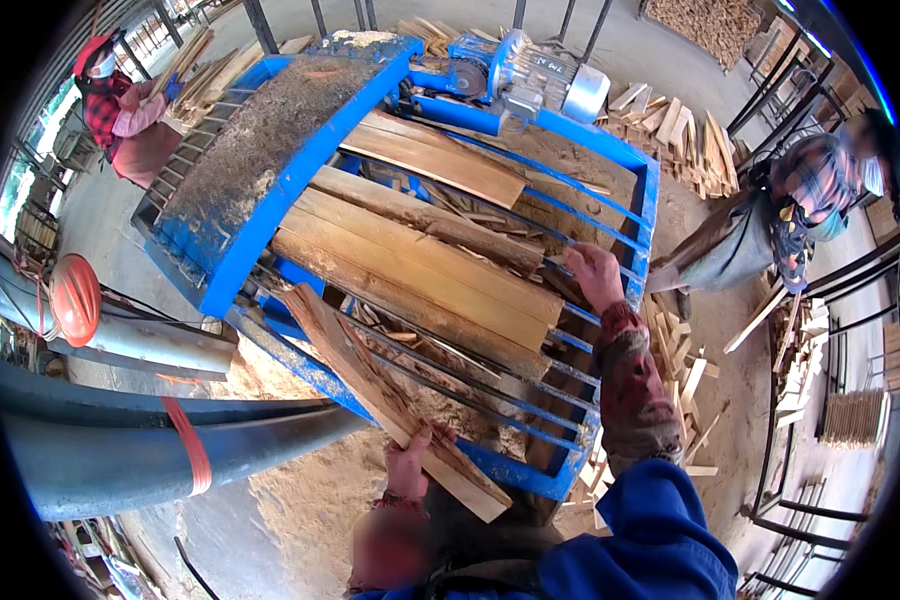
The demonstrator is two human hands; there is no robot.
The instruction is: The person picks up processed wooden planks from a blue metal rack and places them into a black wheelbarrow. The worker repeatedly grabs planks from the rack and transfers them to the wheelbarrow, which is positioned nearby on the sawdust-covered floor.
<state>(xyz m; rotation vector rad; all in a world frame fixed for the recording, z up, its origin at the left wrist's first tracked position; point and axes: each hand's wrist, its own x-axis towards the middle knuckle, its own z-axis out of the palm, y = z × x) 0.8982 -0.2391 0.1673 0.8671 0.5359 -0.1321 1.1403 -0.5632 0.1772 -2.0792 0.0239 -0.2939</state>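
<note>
My left hand (408, 465) is closed around the near end of a long bark-edged wood strip (370, 385), which slants from the blue machine's left side toward me. My right hand (595, 275) is over the machine's right part, its fingers curled together by the end of a rough bark-edged board (450, 225); whether anything is between them is hidden. Wide pale planks (410, 270) lie side by side on the dark bars, between my hands. Farther back, another sawn board (435, 160) reaches out from under the blue machine's (300, 165) sawdust-covered hood.
A motor (545, 80) is mounted at the machine's back. Wood offcuts (675, 125) are heaped beyond its right side. One person (130, 120) holds slats at the far left; another (820, 190) stands at the right. Large grey pipes (220, 450) run along the left, near an orange helmet-like object (76, 300).
</note>
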